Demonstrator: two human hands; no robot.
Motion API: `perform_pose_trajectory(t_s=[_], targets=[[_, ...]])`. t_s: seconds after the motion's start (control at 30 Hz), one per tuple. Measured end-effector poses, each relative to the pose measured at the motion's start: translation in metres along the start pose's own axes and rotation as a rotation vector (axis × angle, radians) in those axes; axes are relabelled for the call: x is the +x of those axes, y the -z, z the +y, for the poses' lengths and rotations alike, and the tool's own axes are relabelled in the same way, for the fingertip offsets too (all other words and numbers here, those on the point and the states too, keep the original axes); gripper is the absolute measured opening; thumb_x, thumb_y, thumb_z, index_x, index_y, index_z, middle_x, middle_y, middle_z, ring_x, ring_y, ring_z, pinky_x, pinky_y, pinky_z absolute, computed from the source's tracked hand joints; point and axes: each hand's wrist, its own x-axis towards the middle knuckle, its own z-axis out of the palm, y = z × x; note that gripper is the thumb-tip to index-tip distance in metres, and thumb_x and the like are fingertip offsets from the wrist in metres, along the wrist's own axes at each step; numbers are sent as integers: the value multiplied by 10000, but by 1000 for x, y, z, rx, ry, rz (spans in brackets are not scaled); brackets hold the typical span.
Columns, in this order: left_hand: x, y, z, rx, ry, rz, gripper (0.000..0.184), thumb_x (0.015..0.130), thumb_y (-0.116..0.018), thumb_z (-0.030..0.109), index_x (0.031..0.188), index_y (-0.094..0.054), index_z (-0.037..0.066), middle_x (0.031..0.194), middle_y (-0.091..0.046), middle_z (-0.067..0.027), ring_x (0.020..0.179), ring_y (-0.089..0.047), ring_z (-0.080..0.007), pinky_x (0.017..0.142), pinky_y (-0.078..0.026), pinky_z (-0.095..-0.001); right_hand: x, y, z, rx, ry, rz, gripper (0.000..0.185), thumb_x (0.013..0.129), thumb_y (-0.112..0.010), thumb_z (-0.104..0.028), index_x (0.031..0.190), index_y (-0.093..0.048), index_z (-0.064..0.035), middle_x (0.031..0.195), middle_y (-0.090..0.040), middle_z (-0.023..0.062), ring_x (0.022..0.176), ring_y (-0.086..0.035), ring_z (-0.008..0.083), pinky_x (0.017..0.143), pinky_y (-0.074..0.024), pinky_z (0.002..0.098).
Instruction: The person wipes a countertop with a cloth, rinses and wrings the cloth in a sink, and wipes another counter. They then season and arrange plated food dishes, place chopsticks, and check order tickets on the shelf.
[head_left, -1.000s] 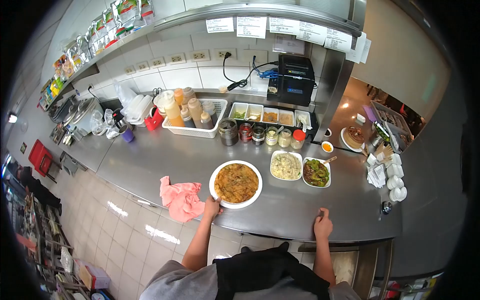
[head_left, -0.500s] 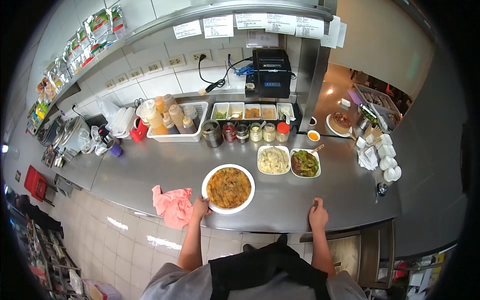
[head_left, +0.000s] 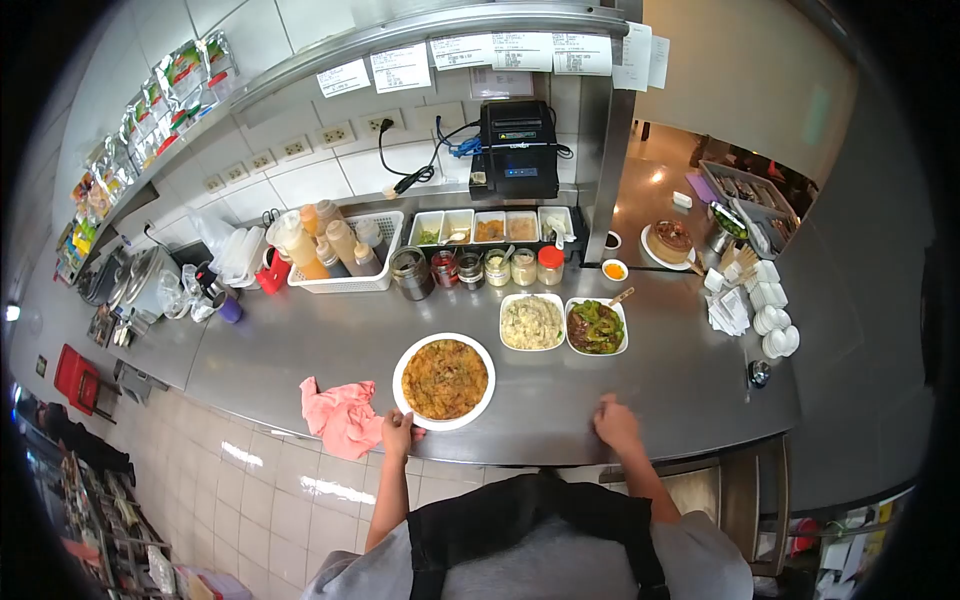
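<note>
A round white plate (head_left: pixel 488 392) with a browned, flat omelette-like dish (head_left: pixel 444 378) on it sits near the counter's front edge. My left hand (head_left: pixel 397 434) grips the plate's near-left rim, close beside a crumpled pink cloth (head_left: pixel 340 415). To the right, my right hand (head_left: pixel 616 424) is by the counter's front edge with its fingers curled in and nothing visible in them. Beyond it stand a white square bowl of pale mashed-looking food (head_left: pixel 532 322) and another of dark meat and green vegetables (head_left: pixel 597 329) with a spoon handle sticking out.
Jars (head_left: pixel 497 267) line the back of the steel counter (head_left: pixel 270 340), below a tray of small containers. A white basket (head_left: pixel 345 285) of squeeze bottles stands left of them. A black printer (head_left: pixel 516 150) is above. At right are a cake (head_left: pixel 669 240) and stacked small white dishes (head_left: pixel 780 340).
The view has shifted slightly, so most things sit further left. My right hand has moved left and its fingers now point inward. My left hand stays at the plate's rim.
</note>
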Motion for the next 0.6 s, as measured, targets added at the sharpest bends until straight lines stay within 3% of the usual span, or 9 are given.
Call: perform_pose_trajectory(t_s=[0.1,0.17,0.23,0.33,0.53,0.6], targets=[[-9,-3,-7,-22,-8,5,157,901,-538,48,1003,-432,-5,701,-619,-139,503,-633,-191,401,-525,-275,10,-14,-32,159,228,-67,279,812,-539,-193,1047,-621,-69,816,-668,174,784,-648,358,724,-506,452],[-8,-6,-15,-2,6,34,174,896,-538,34,1013,-415,-4,712,-618,-140,509,-635,-196,405,-528,-277,27,-50,-45,336,346,-217,375,827,-540,-201,1174,-569,-62,819,-673,164,765,-660,295,714,-516,397],[-17,-10,-9,0,56,-6,196,897,-529,24,1025,-385,-14,727,-614,-153,520,-640,-218,412,-534,-294,34,-51,-80,379,323,-428,483,837,-537,-190,1278,-472,-5,858,-676,150,736,-655,227,699,-516,356],[-30,-20,-7,-56,127,-22,211,902,-516,28,1033,-357,-18,751,-612,-180,540,-648,-239,437,-548,-316,39,-66,-110,467,439,-450,586,847,-536,-169,1353,-338,51,981,-662,149,752,-641,196,685,-517,324],[-57,-59,-8,-245,136,-19,189,973,-282,108,1077,-270,-49,894,-592,-280,638,-672,-331,503,-587,-365,33,-48,-146,714,256,-848,597,893,-505,-148,1406,-253,22,1030,-606,109,838,-594,159,663,-520,293],[-52,-61,-15,-177,99,28,213,958,-281,110,1085,-266,-61,937,-564,-294,663,-669,-350,519,-592,-380,50,-82,-140,727,288,-859,581,900,-507,-153,1403,-267,9,998,-604,94,839,-591,151,653,-518,295]])
